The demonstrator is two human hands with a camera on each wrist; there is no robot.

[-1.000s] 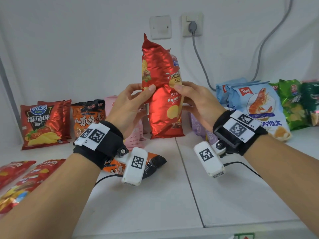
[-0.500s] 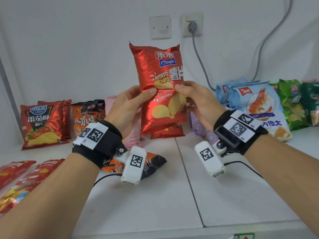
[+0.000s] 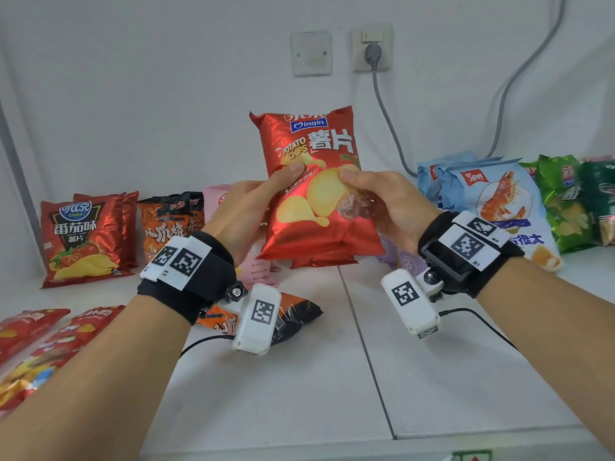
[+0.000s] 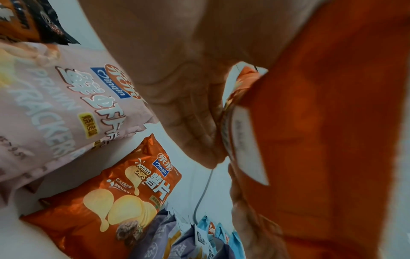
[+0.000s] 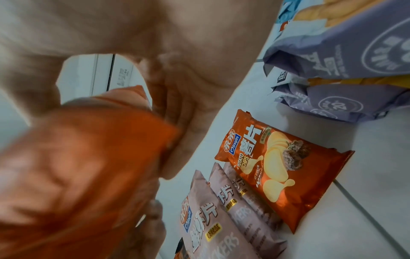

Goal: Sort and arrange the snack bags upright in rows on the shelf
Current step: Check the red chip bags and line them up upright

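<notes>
Both hands hold a red potato chips bag (image 3: 316, 181) upright in the air above the white shelf (image 3: 299, 377), its printed front facing me. My left hand (image 3: 253, 207) grips its left edge with the thumb on the front. My right hand (image 3: 382, 201) grips its right edge the same way. The held bag fills the left wrist view (image 4: 321, 122) and the right wrist view (image 5: 84, 166) as a blurred orange-red mass. A second matching red chips bag (image 4: 106, 201) (image 5: 284, 175) stands against the wall right behind it.
Along the back wall stand red tomato chips bags (image 3: 83, 241), orange-black bags (image 3: 169, 224), pink prawn cracker bags (image 4: 55, 105), purple bags (image 5: 343, 52), blue shrimp bags (image 3: 496, 201) and green bags (image 3: 565, 197). An orange-black bag (image 3: 293, 314) and red bags (image 3: 40, 337) lie flat.
The red bag has turned from edge-on to face me and has come down closer to the shelf. Both hands kept their grip throughout.
</notes>
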